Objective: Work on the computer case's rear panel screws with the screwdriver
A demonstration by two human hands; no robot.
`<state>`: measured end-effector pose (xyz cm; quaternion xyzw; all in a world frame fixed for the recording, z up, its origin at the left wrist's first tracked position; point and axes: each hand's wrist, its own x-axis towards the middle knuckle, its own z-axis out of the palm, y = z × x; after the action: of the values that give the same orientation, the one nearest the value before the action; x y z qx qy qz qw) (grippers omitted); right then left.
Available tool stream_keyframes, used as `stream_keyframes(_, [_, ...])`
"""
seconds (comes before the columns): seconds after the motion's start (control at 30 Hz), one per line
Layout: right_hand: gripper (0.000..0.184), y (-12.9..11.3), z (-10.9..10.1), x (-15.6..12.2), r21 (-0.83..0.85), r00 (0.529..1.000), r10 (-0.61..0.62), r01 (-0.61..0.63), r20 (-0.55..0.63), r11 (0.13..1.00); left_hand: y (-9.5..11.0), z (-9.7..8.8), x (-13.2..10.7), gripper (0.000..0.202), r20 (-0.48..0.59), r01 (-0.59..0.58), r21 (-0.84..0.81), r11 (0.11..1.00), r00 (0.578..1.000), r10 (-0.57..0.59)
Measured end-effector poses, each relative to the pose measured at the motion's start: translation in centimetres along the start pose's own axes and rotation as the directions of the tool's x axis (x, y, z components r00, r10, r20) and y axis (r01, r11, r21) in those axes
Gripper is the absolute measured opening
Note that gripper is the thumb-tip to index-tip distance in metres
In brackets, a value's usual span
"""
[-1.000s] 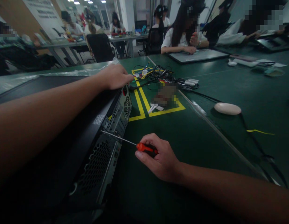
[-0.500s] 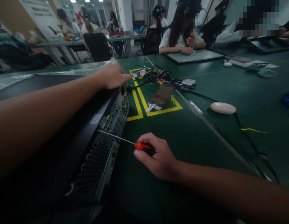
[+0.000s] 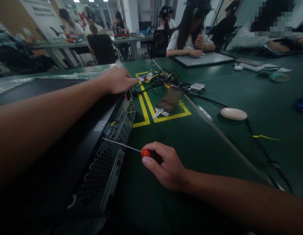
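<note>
A black computer case (image 3: 75, 137) lies on its side at the left, its metal back panel turned to the right. My left hand (image 3: 120, 80) grips its far rear corner, the thumb along the edge and the other fingers mostly hidden. My right hand (image 3: 167, 165) is closed around the red and black handle of a screwdriver (image 3: 128, 147). The thin shaft runs left to the upper edge of the back panel, above the honeycomb vent (image 3: 98, 173). Whether the tip sits in a screw is too small to tell.
Beyond the case lies a tangle of cables (image 3: 167, 76) by yellow tape marks (image 3: 171, 116) on the green table (image 3: 205, 156). A white oval object (image 3: 234, 114) rests at the right on a black cable. Across the table a person works over a flat panel (image 3: 205, 59).
The screwdriver handle has turned in my right hand, showing less red, and the hand has shifted slightly down. My left hand and the case stay where they were.
</note>
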<state>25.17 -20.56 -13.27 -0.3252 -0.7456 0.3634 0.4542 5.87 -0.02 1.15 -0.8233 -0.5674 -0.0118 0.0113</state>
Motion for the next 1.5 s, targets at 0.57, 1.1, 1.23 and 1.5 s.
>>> stream_keyframes(0.57, [0.028, 0.35, 0.48, -0.48, 0.034, 0.999, 0.023, -0.022, -0.031, 0.999, -0.10, 0.00, 0.02, 0.076, -0.007, 0.000, 0.007, 1.000, 1.000, 0.001])
stream_keyframes(1.1, [0.017, 0.13, 0.29, -0.25, -0.019, 0.999, 0.010, -0.010, -0.036, 1.000, -0.09, -0.09, -0.15, 0.075, 0.002, -0.003, -0.011, 1.000, 1.000, 0.003])
stream_keyframes(1.23, [0.017, 0.14, 0.31, -0.20, -0.023, 0.999, 0.010, -0.011, -0.032, 1.000, -0.29, 0.07, 0.09, 0.073, -0.020, -0.017, -0.002, 1.000, 1.000, 0.017])
stream_keyframes(1.5, [0.015, 0.09, 0.28, -0.25, -0.037, 0.999, -0.003, 0.002, -0.040, 0.999, -0.04, 0.08, 0.22, 0.069, -0.019, -0.001, 0.033, 0.999, 1.000, 0.002])
